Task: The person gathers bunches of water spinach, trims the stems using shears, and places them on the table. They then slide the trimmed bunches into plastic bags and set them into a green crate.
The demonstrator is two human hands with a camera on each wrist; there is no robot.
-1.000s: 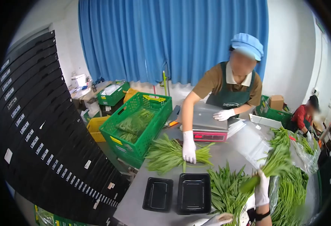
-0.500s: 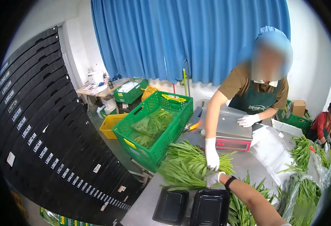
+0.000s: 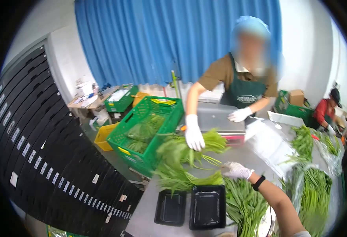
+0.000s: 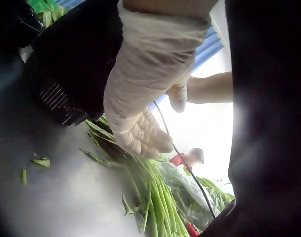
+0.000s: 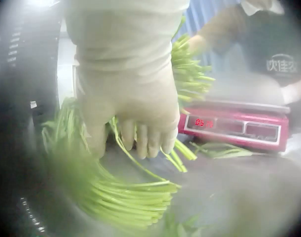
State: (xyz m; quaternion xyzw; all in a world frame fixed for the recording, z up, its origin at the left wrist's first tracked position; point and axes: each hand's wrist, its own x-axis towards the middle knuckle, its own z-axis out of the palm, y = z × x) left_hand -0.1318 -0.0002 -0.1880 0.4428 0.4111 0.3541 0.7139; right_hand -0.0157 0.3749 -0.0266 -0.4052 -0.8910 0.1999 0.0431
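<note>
In the head view, my gloved right hand (image 3: 238,170) is at the stem side of a bunch of leafy greens (image 3: 189,179). Its fingers hang loosely bent over cut stems (image 5: 135,200) in the right wrist view, with nothing visibly gripped. My gloved left hand (image 4: 143,98) has loosely bent fingers beside more long-stemmed greens (image 4: 160,205); only a sliver shows at the head view's bottom edge. Across the table, another worker's gloved hand (image 3: 194,136) grips a second bunch (image 3: 215,141). Two black plastic trays (image 3: 207,207) lie in front of the greens, leaf tips overlapping one.
Behind the other worker's bunch sits a scale (image 3: 234,139) with red digits. A green crate (image 3: 141,158) of bagged greens stands left, near stacked black crates (image 3: 63,158). Clear plastic bags (image 3: 266,146) and more greens (image 3: 317,193) lie right. Another person (image 3: 326,112) works farther back.
My right hand carried a bunch from the right to the pile, let it go beside the trays and drew back rightward. The other worker's hand has lifted its bunch.
</note>
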